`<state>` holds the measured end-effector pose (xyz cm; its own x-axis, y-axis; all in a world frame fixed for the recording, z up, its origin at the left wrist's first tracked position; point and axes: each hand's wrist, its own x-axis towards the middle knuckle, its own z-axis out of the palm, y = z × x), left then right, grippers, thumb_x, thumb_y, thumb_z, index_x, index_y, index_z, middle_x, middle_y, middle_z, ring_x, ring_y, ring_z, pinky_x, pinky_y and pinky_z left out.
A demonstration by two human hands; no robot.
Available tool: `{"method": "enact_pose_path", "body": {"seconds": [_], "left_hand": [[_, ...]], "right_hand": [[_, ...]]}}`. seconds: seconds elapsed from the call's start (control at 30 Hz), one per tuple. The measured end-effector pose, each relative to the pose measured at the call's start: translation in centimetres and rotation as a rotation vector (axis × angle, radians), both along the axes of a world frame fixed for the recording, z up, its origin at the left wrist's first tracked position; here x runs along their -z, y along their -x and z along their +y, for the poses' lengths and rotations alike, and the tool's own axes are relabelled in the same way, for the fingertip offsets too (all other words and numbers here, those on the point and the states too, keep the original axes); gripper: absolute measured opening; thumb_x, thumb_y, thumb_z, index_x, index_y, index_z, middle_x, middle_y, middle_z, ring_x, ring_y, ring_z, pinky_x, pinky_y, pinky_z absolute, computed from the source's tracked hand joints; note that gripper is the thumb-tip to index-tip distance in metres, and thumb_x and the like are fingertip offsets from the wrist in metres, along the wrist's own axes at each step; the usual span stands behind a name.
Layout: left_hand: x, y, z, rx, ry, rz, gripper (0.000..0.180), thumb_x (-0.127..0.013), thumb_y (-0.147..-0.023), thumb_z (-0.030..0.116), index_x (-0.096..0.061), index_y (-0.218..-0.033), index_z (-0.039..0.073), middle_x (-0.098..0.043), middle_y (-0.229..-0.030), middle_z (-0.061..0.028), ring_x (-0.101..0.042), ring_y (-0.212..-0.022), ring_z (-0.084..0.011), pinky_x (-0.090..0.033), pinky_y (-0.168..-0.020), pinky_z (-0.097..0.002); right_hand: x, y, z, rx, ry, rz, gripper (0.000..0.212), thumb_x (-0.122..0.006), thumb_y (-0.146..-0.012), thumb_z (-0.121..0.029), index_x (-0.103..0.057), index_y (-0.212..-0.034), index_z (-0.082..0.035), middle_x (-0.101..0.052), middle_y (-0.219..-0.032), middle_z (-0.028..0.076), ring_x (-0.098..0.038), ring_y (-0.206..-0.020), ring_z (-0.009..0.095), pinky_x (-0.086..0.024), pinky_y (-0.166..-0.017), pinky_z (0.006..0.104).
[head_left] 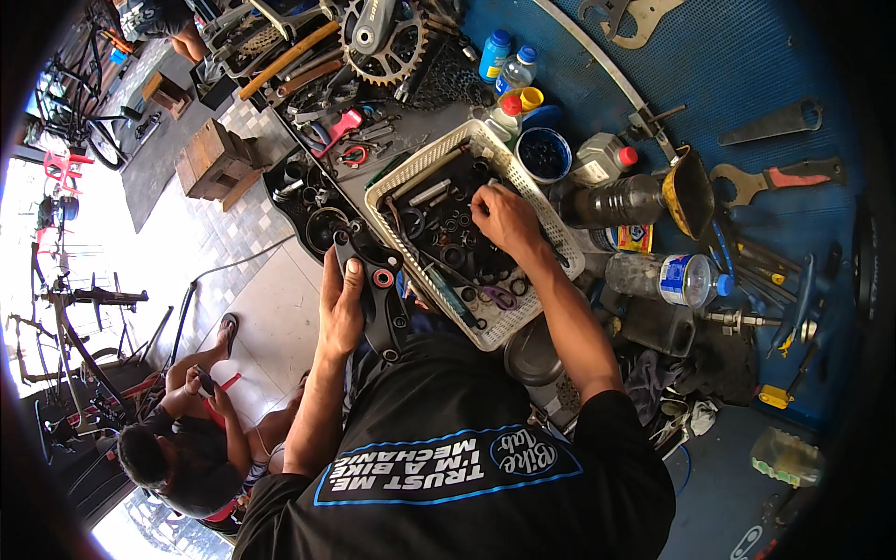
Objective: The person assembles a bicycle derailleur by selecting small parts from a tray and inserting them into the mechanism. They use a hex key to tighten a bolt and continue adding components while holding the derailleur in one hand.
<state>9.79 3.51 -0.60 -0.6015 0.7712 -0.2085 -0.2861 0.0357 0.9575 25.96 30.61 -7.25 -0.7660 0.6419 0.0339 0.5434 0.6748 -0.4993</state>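
Note:
My left hand [340,313] grips a black bike suspension link [383,315] at its side, thumb lying along it. Round bearing seats show in the link, one ringed in red. To its right stands a cream plastic basket [551,245] of loose parts. Over the basket's far right part, my right hand [505,218] has its fingers curled together and pointing down among the parts; whatever they pinch is hidden. Below that hand lie several dark rings and washers [455,254], and a pair of purple-handled scissors [499,297] rests near the basket's near end.
Bottles, including a clear one with a blue cap [686,280], and a blue tub [544,154] line the basket's right side. A crankset [383,42] and hand tools lie beyond it. Wrenches hang on the blue panel [747,79]. A seated person [187,448] is at lower left.

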Motion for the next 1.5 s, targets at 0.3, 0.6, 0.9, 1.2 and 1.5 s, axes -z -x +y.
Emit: {"method": "enact_pose_path", "body": {"seconds": [0.3, 0.6, 0.9, 1.2, 1.5], "left_hand": [[-0.6, -0.2, -0.1, -0.041, -0.062, -0.058, 0.046, -0.050, -0.115, 0.032, -0.045, -0.150, 0.002, -0.065, -0.128, -0.0088, -0.063, -0.113, -0.0140, -0.053, -0.098, -0.0295], [0.4, 0.1, -0.9, -0.054, -0.024, -0.035, 0.053, -0.051, -0.115, 0.032, -0.040, -0.155, 0.000, -0.063, -0.137, -0.0118, -0.062, -0.121, -0.0171, -0.051, -0.102, -0.0302], [0.5, 0.3, -0.5, -0.033, -0.026, 0.087, 0.049, -0.047, -0.116, 0.033, -0.044, -0.153, 0.000, -0.065, -0.134, -0.0109, -0.064, -0.119, -0.0166, -0.051, -0.103, -0.0314], [0.6, 0.4, -1.0, -0.036, -0.023, 0.012, 0.053, -0.052, -0.114, 0.033, -0.042, -0.154, -0.002, -0.059, -0.143, -0.0129, -0.054, -0.131, -0.0193, -0.041, -0.113, -0.0335], [0.2, 0.2, -0.8, -0.040, 0.023, 0.048, 0.054, -0.053, -0.114, 0.033, -0.042, -0.154, -0.001, -0.060, -0.141, -0.0138, -0.054, -0.129, -0.0194, -0.042, -0.112, -0.0336]], "right_hand": [[0.2, 2.2, 1.5, -0.159, 0.002, 0.063, 0.015, -0.068, -0.094, -0.009, -0.061, -0.106, -0.006, -0.070, -0.105, 0.012, -0.071, -0.092, 0.037, -0.057, -0.077, 0.0480], [0.9, 1.6, 2.9, -0.276, 0.013, 0.000, 0.017, -0.069, -0.095, -0.011, -0.073, -0.111, -0.008, -0.068, -0.109, 0.011, -0.072, -0.094, 0.034, -0.059, -0.085, 0.0443], [0.1, 1.9, 2.7, -0.282, -0.054, -0.095, 0.014, -0.074, -0.093, -0.019, -0.073, -0.105, -0.012, -0.068, -0.108, 0.005, -0.072, -0.092, 0.031, -0.059, -0.080, 0.0432], [-1.6, 0.1, 2.4, -0.231, -0.019, -0.086, 0.011, -0.074, -0.091, -0.016, -0.068, -0.100, -0.012, -0.068, -0.101, 0.004, -0.072, -0.089, 0.031, -0.057, -0.075, 0.0447], [-0.4, 0.0, 1.8, -0.215, 0.114, -0.041, 0.038, -0.074, -0.092, -0.011, -0.060, -0.127, -0.015, -0.076, -0.111, 0.011, -0.074, -0.099, 0.035, -0.058, -0.081, 0.0470]]}}
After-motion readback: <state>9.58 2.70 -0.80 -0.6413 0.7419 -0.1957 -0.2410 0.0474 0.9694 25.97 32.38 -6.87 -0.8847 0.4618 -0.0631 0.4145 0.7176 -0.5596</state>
